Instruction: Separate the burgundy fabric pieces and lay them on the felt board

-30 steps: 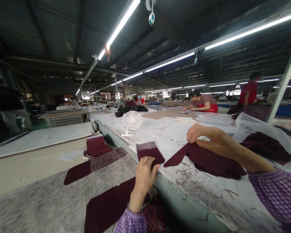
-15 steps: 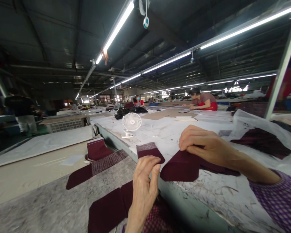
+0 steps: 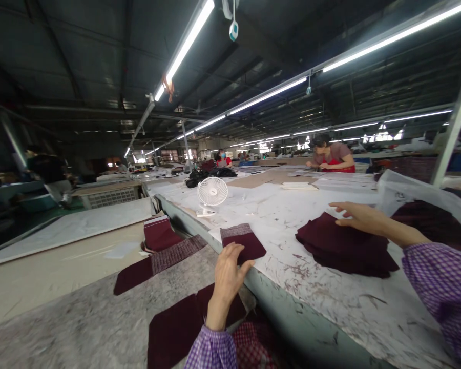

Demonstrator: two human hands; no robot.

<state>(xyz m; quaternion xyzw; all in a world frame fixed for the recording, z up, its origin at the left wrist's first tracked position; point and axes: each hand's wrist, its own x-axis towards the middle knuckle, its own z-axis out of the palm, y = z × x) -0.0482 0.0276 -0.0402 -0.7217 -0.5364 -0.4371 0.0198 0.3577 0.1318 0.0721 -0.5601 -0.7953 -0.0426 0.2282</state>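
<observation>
My right hand (image 3: 363,218) hovers over the edge of a pile of maroon fabric pieces (image 3: 341,246) on the white-covered table, its fingers apart and nothing visible in them. Beside the table's near edge, my left hand (image 3: 230,271) has its thumb and fingers spread, held before a small maroon piece with a greyish knit band (image 3: 249,243). Whether its fingertips touch that piece I cannot tell. Below my left hand, maroon pieces (image 3: 172,328) lie on the grey surface. Farther left is another maroon piece with a long speckled band (image 3: 176,256).
A white clip fan (image 3: 212,192) stands on the table (image 3: 269,207). Folded maroon cloth (image 3: 161,236) sits to the left. A clear plastic bag (image 3: 407,187) with dark maroon cloth is at right. A gap runs along the table's near edge. A person (image 3: 336,156) leans over the far table.
My right hand has let go of a maroon piece and moved right, its fingers opening above the pile. My left hand has spread its fingers and thumb more widely.
</observation>
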